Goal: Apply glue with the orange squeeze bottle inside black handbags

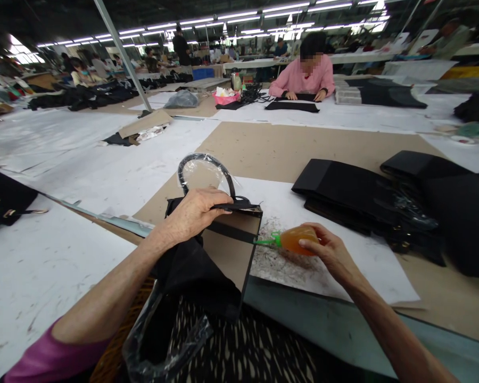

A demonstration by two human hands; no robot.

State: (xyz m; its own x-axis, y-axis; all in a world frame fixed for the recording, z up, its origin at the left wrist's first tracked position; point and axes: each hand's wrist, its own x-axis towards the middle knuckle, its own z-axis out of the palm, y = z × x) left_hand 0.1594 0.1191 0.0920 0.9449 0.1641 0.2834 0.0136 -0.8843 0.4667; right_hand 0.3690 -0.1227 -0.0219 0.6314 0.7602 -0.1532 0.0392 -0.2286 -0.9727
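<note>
My left hand (197, 213) is closed on the top edge of a black handbag (219, 300), which is tilted at the table's near edge with a tan board panel (227, 255) showing. Above that hand arches a dark bag handle (213, 159) in clear plastic; another wrapped handle (175, 356) hangs below. In my right hand (323, 247) is a squeeze bottle (297, 239) of amber liquid, lying sideways. Its thin green nozzle points left and reaches the bag's right edge; whether it touches, I cannot tell.
Stained white paper (343, 276) lies on brown board (295, 149) under the work. Black bag pieces (343, 191) are piled at the right. Across the table a person in pink (303, 74) handles black pieces. A metal pole (123, 53) rises at the left, near scraps (143, 127).
</note>
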